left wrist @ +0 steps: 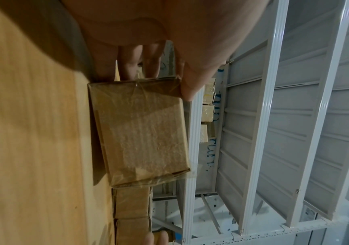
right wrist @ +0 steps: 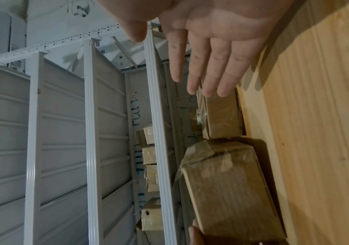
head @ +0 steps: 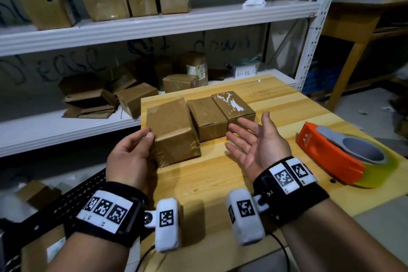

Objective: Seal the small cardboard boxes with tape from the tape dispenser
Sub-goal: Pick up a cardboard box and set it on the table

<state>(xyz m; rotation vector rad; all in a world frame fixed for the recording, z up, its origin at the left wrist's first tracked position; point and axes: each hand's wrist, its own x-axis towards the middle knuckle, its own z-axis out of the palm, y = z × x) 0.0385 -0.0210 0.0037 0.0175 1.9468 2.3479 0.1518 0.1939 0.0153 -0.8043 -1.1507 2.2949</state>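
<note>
Near box (head: 174, 132): looks light, stiff; glossy film, likely slippery. Take by side walls.
Left hand (head: 130, 157): my fingers curled, gripping its 9 o'clock edge.
Right hand (head: 258, 141): fingers spread, holding nothing.
Tape dispenser (head: 335, 157): 3 o'clock, untouched.

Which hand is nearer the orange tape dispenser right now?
Right. The right hand hovers open, palm up, just left of the tape dispenser, not touching it. The left hand is farther away, holding the near-left cardboard box.

Black wristbands (head: 110, 212), white checkered tags
</note>
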